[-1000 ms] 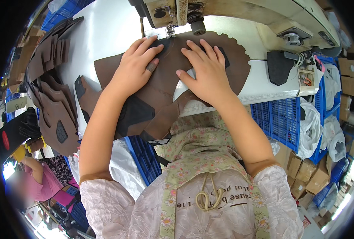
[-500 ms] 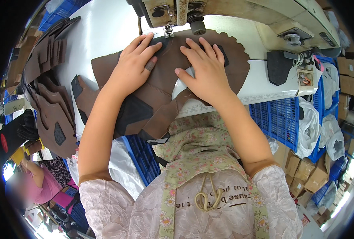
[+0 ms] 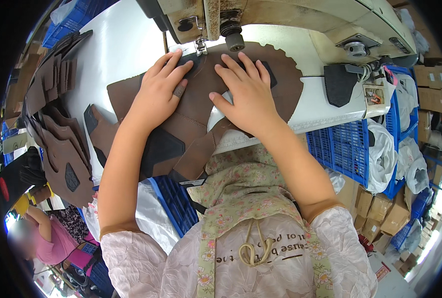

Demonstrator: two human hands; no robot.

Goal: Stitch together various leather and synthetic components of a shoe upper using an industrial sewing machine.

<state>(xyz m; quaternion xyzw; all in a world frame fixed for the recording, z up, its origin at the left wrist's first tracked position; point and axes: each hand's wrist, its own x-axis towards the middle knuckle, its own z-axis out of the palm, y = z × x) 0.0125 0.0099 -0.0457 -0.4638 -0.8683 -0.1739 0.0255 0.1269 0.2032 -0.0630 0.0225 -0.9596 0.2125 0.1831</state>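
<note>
Both palms rest face down on a large brown leather-like piece (image 3: 286, 82) with a notched edge, lying on the white sewing machine bed. My left hand (image 3: 157, 94), a ring on one finger, lies flat with fingers slightly spread, its fingertips just left of the presser foot (image 3: 201, 47). My right hand (image 3: 248, 99) is spread on the piece, beside a dark patch (image 3: 268, 73) partly under its fingers. Another black patch (image 3: 163, 149) shows beneath my left forearm. Strips of the brown piece hang over the near table edge.
The sewing machine arm (image 3: 305, 22) spans the far side. Stacked brown cut pieces (image 3: 62, 134) lie at the left. A loose black piece (image 3: 339, 85) sits at the right. Blue crates (image 3: 347, 149) stand below the table. Another person (image 3: 54, 241) is at lower left.
The whole view has shifted slightly, the machine now lower and further left in the picture. My hands and the brown piece keep nearly the same place relative to the presser foot.
</note>
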